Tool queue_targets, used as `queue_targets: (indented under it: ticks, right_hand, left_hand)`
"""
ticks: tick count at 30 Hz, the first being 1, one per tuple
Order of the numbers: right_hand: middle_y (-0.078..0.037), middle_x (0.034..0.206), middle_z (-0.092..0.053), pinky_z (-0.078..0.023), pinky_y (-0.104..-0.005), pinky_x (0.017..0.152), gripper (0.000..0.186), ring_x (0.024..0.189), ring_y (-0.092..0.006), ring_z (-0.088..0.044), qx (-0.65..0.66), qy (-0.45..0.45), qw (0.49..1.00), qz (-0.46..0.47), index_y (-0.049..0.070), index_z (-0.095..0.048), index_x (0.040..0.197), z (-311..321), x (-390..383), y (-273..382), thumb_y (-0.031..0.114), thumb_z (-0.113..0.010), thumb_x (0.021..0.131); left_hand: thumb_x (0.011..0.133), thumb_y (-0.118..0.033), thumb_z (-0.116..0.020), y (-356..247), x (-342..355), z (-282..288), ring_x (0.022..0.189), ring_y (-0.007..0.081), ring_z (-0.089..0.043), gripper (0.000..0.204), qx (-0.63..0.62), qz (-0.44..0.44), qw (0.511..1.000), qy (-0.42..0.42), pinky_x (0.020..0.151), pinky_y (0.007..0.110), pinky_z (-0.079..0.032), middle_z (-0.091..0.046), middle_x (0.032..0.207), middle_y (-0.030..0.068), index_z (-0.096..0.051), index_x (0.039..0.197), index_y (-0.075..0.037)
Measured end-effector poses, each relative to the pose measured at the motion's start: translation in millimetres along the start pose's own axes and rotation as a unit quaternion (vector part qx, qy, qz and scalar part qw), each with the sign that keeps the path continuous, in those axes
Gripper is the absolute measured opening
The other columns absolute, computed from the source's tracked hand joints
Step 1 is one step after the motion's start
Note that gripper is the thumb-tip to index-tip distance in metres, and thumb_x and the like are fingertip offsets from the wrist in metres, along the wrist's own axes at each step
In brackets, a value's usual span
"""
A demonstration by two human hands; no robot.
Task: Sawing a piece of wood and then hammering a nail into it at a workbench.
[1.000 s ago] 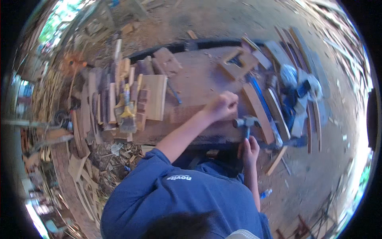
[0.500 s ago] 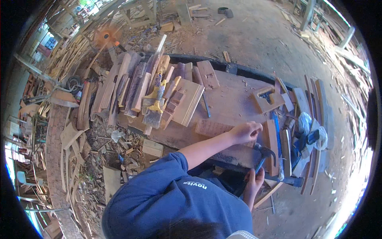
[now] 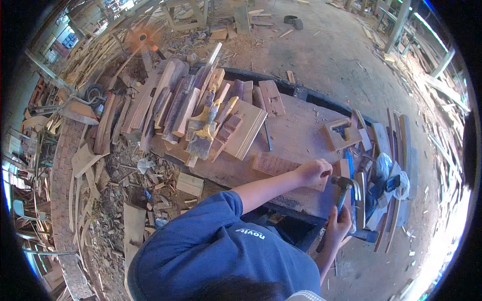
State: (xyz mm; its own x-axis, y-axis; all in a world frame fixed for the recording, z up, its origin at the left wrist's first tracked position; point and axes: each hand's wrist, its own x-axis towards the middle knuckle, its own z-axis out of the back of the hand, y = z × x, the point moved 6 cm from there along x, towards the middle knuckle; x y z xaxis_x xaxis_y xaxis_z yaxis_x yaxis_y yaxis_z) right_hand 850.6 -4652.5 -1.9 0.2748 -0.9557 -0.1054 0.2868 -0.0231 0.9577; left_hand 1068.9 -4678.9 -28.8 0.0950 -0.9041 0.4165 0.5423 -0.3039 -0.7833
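Nearest the camera, the right hand (image 3: 337, 224) is closed round the handle of a steel-headed hammer with a dark shaft (image 3: 341, 190), whose head hangs just above the near right edge of the flat reddish-brown wooden board (image 3: 281, 166). That board lies on the worn brown wooden tabletop (image 3: 301, 133). The left hand (image 3: 312, 172) is curled shut on the board's right end, fingers pinched as if steadying something small; what sits between them is too small to tell. Judging from this, the hammering is underway rather than finished: the board is placed and held, the hammer is raised close to it, and the blows themselves seem yet to be completed. To the right of the board a small open wooden frame (image 3: 341, 134) rests on the tabletop, with loose slats and a bundle of pale plastic wrapping (image 3: 389, 173) beyond the hammer. To the left of the board lies a pale square plywood panel (image 3: 247, 129), and on it and beside it a wide bristle brush with a yellow handle (image 3: 203, 138). Farther left and behind the panel, a heap of rough timber offcuts (image 3: 170, 103) covers that end of the tabletop. Beyond the board stretches a dusty earthen floor (image 3: 341, 50) littered with chips, with stacked bent strips of wood at the far left and timber posts at the far right.
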Motion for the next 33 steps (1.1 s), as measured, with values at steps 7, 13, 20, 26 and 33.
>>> queue_targets:
  ticks: [7,13,20,26,33]
  right_hand:
    - [0.0,0.08,-0.057,-0.036,-0.0201,0.049,0.014,0.063,-0.0038,-0.047,-0.001,0.02,0.999,0.036,0.001,-0.054,0.104,-4.6,1.3,2.2,0.012,-0.059,0.098]
    - [0.002,0.068,-0.048,-0.032,-0.0202,0.039,0.015,0.048,-0.0037,-0.043,0.042,0.025,0.999,-0.008,0.007,-0.046,0.111,-10.2,1.0,21.2,0.016,-0.054,0.101]
    - [0.002,0.069,-0.048,-0.034,-0.0198,0.046,0.015,0.056,-0.0031,-0.045,0.039,0.033,0.998,-0.022,0.006,-0.049,0.11,-6.7,10.9,27.0,0.017,-0.053,0.101]
    - [0.0,0.073,-0.052,-0.037,-0.0238,0.048,0.021,0.056,-0.0069,-0.048,-0.1,0.0,0.994,0.034,0.005,-0.05,0.113,-4.7,21.5,8.8,0.021,-0.054,0.101]
    - [0.0,0.068,-0.052,-0.037,-0.0238,0.049,0.023,0.056,-0.007,-0.047,-0.152,-0.001,0.986,0.073,0.004,-0.051,0.113,-13.3,16.0,22.7,0.024,-0.054,0.102]
  left_hand:
    - [0.074,-0.008,-0.068,4.6,0.8,-1.1,0.084,0.032,-0.063,0.007,-0.014,0.017,1.0,0.006,0.076,0.042,-0.051,-0.063,0.082,0.0125,-0.063,0.076,-0.004]
    - [0.073,-0.009,-0.07,7.4,3.3,-0.2,0.085,0.0327,-0.063,0.009,0.019,0.022,1.0,0.001,0.077,0.041,-0.052,-0.063,0.083,0.0133,-0.062,0.073,-0.004]
    - [0.074,-0.011,-0.072,7.0,5.0,2.9,0.089,0.0314,-0.064,0.009,0.013,0.018,1.0,0.008,0.081,0.04,-0.051,-0.067,0.087,0.0133,-0.068,0.078,-0.004]
    - [0.075,-0.009,-0.072,10.3,6.2,3.8,0.082,0.0286,-0.065,0.008,-0.013,0.041,0.999,0.018,0.075,0.037,-0.053,-0.067,0.083,0.0133,-0.069,0.079,-0.002]
    - [0.075,-0.007,-0.074,4.1,6.4,8.7,0.079,0.0263,-0.065,0.01,-0.008,0.022,1.0,0.019,0.072,0.036,-0.052,-0.065,0.084,0.0122,-0.067,0.081,-0.001]
